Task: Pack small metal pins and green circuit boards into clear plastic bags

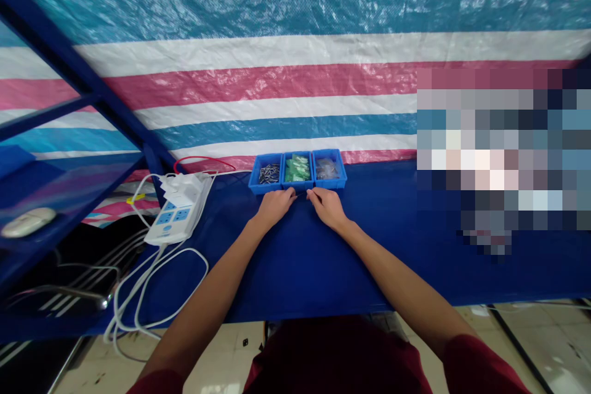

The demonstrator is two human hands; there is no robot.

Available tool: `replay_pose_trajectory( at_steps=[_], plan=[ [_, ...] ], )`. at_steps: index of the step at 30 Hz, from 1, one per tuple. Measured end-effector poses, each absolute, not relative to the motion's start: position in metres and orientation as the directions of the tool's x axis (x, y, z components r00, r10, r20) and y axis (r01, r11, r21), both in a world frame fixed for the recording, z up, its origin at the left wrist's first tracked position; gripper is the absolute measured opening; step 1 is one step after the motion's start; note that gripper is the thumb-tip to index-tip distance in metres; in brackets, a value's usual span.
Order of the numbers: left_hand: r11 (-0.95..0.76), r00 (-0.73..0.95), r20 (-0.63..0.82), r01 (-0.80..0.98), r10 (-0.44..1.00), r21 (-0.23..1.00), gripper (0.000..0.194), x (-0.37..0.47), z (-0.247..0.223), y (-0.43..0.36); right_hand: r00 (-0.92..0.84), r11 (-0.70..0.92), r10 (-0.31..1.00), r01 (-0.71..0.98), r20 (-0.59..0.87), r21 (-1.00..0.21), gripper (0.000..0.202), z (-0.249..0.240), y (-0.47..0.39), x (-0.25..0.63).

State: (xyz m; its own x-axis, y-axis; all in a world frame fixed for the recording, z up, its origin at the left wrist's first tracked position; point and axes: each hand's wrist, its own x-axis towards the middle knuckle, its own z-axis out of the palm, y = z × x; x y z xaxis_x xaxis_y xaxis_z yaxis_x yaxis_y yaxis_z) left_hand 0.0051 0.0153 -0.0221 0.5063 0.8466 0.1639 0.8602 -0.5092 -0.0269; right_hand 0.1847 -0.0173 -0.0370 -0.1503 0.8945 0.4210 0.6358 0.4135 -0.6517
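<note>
My left hand and my right hand are close together just in front of three blue bins. The fingers of both are closed in a pinch. Between the fingertips runs something thin, too small to make out. The left bin holds metal pieces that look like screws. Green packets fill the middle bin. In the right bin lie clear plastic pieces, their kind unclear.
A white power strip with plugged-in adapters and looped white cables lies to the left on the blue table. A blue metal frame stands beyond it. Striped sheeting hangs behind. The right side is pixelated.
</note>
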Motion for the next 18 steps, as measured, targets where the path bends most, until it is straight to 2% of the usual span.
replay_pose_trajectory(
  at_steps=[5, 8, 14, 18],
  plan=[
    [-0.602, 0.587, 0.162, 0.796, 0.794, 0.063, 0.021, -0.002, -0.0224, 0.0134, -0.107, 0.4, 0.882, 0.682, 0.458, -0.612, 0.026, -0.0373, -0.0166, 0.1865],
    [-0.645, 0.619, 0.197, 0.755, 0.76, 0.12, 0.019, -0.0043, -0.0215, 0.0122, -0.146, 0.424, 0.873, 0.698, 0.466, -0.577, 0.021, -0.0374, -0.0168, 0.1874],
    [-0.663, 0.621, 0.247, 0.732, 0.744, 0.157, 0.017, -0.0041, -0.0198, 0.0103, -0.232, 0.463, 0.871, 0.686, 0.434, -0.561, 0.02, -0.0382, -0.0173, 0.1878],
    [-0.645, 0.586, 0.276, 0.726, 0.762, 0.239, 0.02, -0.0037, -0.0183, 0.0088, -0.222, 0.46, 0.872, 0.681, 0.437, -0.571, 0.02, -0.0385, -0.0169, 0.1868]
  ],
)
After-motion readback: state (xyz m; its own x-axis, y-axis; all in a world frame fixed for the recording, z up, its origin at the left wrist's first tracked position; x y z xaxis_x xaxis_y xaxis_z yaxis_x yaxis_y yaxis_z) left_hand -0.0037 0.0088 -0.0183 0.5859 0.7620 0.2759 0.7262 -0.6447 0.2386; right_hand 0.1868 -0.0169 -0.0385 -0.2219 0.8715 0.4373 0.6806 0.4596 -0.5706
